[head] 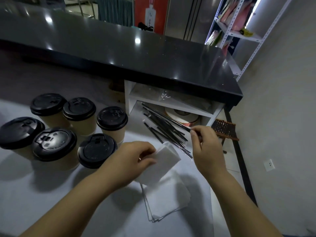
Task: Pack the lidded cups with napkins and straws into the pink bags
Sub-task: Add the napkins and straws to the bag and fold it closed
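Meanwhile: L hand (pixel 135 161) pinches a folded napkin (pixel 165 162) above the stack (pixel 169 200); R hand (pixel 207 149) pinches one straw (pixel 166 117) from the pile (pixel 164 133), lidded cups (pixel 54 144) alongside. Risk: the lift drags neighbouring straws, seemingly wrapped, off the counter (pixel 51 194) edge.

Six black-lidded cups (pixel 79 108) upright, your left. You hold one napkin (pixel 165 162) over the stack (pixel 169 202), one straw (pixel 171 119) over the pile (pixel 164 134).

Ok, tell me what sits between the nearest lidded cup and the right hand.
Head view: the left hand, gripping a white napkin, fills that stretch; near ends of the straw pile cross just before the right hand, which pinches one straw.
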The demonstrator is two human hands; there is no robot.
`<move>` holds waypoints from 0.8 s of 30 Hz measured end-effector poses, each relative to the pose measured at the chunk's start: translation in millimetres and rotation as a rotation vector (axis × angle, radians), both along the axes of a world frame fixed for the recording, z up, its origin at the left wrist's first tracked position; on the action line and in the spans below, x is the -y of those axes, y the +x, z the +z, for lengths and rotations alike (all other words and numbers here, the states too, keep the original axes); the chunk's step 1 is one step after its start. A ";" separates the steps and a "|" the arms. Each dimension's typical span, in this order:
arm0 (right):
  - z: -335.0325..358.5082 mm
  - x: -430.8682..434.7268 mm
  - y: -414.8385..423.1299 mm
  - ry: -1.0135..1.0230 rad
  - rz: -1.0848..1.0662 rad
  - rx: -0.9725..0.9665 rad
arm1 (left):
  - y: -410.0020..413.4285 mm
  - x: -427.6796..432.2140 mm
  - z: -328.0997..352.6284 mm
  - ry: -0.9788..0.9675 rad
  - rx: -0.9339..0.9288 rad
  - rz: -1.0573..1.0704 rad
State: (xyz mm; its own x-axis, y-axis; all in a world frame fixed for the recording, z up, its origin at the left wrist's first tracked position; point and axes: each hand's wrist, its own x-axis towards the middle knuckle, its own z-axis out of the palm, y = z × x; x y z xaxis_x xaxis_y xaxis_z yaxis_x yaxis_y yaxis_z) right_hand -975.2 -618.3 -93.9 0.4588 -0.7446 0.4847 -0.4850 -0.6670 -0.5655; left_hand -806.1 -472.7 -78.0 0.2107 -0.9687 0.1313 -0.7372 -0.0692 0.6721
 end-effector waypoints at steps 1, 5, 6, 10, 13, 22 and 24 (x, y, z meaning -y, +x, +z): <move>8.5 -3.8 2.1 -0.035 0.009 0.040 | 1.0 -4.5 12.9 -0.041 0.018 -0.005; 45.8 -27.8 21.4 -0.140 0.048 0.191 | 15.9 -28.4 60.2 -0.193 0.079 0.010; 54.5 -35.9 27.8 -0.173 0.058 0.211 | 22.8 -36.5 70.0 -0.227 0.112 0.024; 85.9 -75.3 59.8 -0.301 0.111 0.218 | 64.6 -80.3 99.0 -0.346 0.229 0.133; 102.7 -110.6 92.1 -0.365 0.153 0.196 | 104.8 -123.1 110.8 -0.375 0.285 0.207; 116.1 -222.1 218.4 -0.275 0.219 0.119 | 232.9 -261.2 126.4 -0.319 0.437 0.280; 118.6 -240.5 243.7 -0.266 0.241 0.110 | 257.0 -285.2 129.3 -0.313 0.464 0.306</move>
State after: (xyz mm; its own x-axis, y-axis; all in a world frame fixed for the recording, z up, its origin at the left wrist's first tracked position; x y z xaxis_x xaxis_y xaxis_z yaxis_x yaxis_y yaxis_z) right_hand -731.5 -377.8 24.7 0.5399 -0.4631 0.7029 -0.2425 -0.8852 -0.3970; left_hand -549.2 -187.5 51.3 0.3250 -0.7748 0.5423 -0.9344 -0.1748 0.3102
